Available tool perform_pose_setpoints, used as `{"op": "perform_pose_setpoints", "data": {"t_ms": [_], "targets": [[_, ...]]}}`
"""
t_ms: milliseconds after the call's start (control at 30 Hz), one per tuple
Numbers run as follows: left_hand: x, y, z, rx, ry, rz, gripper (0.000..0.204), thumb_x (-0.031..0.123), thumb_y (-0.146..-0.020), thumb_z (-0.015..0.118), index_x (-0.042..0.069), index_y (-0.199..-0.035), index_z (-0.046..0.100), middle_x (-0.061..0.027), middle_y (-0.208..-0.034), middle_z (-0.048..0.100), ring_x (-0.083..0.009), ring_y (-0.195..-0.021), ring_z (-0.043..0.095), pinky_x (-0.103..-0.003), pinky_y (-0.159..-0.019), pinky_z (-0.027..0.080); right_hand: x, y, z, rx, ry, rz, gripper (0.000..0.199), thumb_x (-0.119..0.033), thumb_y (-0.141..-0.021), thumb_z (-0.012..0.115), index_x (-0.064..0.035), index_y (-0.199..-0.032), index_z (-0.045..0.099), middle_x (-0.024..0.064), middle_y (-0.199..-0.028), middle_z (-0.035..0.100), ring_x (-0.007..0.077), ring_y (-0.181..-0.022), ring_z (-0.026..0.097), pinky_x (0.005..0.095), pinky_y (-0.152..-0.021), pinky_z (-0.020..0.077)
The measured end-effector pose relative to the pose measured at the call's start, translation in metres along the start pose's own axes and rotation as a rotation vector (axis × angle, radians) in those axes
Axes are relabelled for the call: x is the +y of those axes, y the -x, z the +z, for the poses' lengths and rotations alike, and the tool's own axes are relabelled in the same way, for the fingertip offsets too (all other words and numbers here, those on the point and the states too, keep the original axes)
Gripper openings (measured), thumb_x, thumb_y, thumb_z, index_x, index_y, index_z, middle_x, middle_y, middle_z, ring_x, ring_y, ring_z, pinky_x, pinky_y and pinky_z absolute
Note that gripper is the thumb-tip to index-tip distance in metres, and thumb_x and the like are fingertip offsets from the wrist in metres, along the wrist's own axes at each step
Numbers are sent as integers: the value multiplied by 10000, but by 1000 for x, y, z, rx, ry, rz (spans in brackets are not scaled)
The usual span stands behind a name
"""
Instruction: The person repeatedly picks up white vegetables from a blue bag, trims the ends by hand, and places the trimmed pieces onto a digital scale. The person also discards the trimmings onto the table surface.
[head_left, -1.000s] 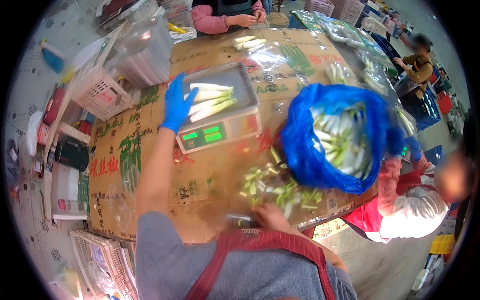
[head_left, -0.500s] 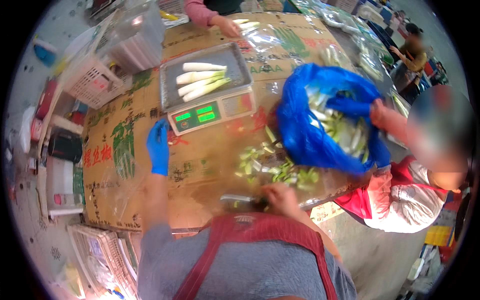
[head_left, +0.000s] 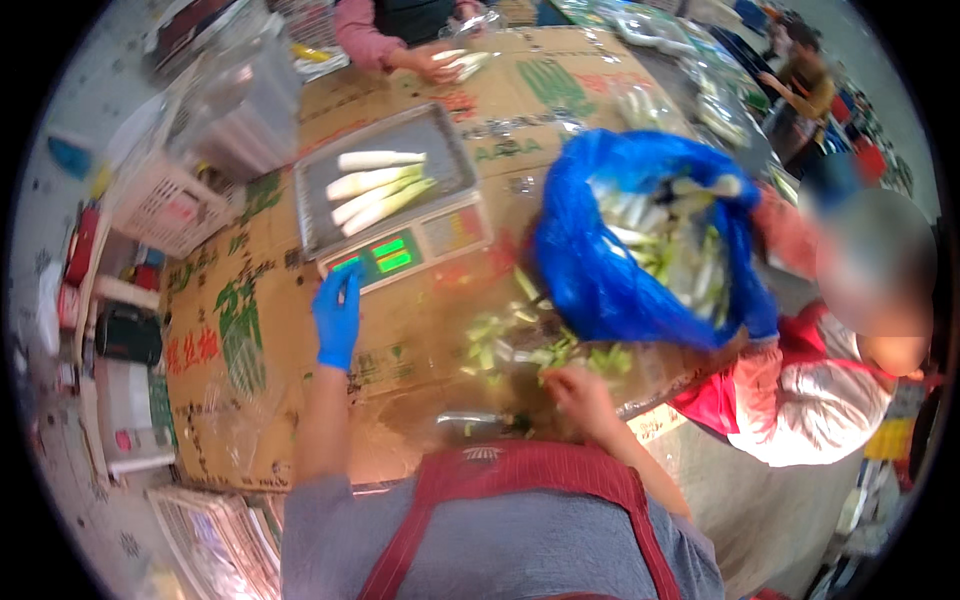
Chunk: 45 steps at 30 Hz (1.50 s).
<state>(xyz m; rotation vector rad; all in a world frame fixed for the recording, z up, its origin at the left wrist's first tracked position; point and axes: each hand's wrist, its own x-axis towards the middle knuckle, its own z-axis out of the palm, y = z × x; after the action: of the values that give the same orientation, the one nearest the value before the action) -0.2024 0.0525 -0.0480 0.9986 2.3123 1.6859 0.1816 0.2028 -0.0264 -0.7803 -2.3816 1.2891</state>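
My left hand (head_left: 337, 318), in a blue glove, has its fingers stretched up to the front left corner of a digital scale (head_left: 455, 232), at its lit green display. On the scale's metal tray (head_left: 310, 215) lie several peeled white-green stalks (head_left: 380, 187) that look like water bamboo shoots. My bare right hand (head_left: 580, 395) is low over the table with curled fingers, beside green trimmings (head_left: 545, 350); whether it holds anything is hidden. A knife (head_left: 470, 420) lies near the table edge in front of me, left of that hand.
A blue plastic bag (head_left: 570, 290) full of stalks stands at the right, with a co-worker (head_left: 790, 390) reaching in. Across the cardboard-covered table (head_left: 400, 370), another person's hand (head_left: 432, 62) holds stalks. Plastic crates (head_left: 165, 205) stand at the left.
My left hand has come up against the scale's display panel. My right hand has shifted slightly right. The co-worker's hand has drawn back toward the bag's rim; the far person has picked up stalks.
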Motion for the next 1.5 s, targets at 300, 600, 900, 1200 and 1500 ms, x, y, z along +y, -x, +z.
{"op": "perform_pose_setpoints", "data": {"t_ms": [300,600,900,1200,1500], "targets": [[13,-97,-2,31,-249,247,184,107,-920,623,54,-1084,687,-125,-1019,677,-250,-935,654,-339,-824,510,-1,-5,22,-148,-2,-94,163,-86,-876,628,-58,-1030,675,142,-973,684,331,-885,666,393,-763,538],[8,-185,38,-216,-454,282,223,192,-936,599,53,-1077,701,-155,-1054,696,-280,-951,669,-365,-820,504,-3,-9,0,-99,-53,-15,183,-137,-899,613,-80,-1060,678,123,-975,680,321,-902,662,394,-770,539],[20,-126,36,-256,-219,155,209,138,-965,605,7,-1111,679,-95,-1044,695,-177,-932,657,-316,-811,501,6,-81,-146,477,30,34,165,-58,-865,628,-21,-1015,687,133,-871,674,277,-801,663,341,-723,524],[43,-32,18,-201,-198,123,198,61,-975,569,-6,-1133,668,-97,-1079,680,-176,-977,649,-318,-856,510,173,-234,-169,441,568,422,317,-165,-841,596,-58,-1130,667,238,-1152,587,420,-1062,581,471,-922,478],[12,57,-13,9,50,-229,212,99,-985,572,-3,-1146,664,-93,-1049,681,-173,-943,648,-337,-861,521,208,-250,-209,385,171,516,391,-228,-754,710,-43,-1098,677,171,-981,695,295,-847,672,394,-788,526]]}}
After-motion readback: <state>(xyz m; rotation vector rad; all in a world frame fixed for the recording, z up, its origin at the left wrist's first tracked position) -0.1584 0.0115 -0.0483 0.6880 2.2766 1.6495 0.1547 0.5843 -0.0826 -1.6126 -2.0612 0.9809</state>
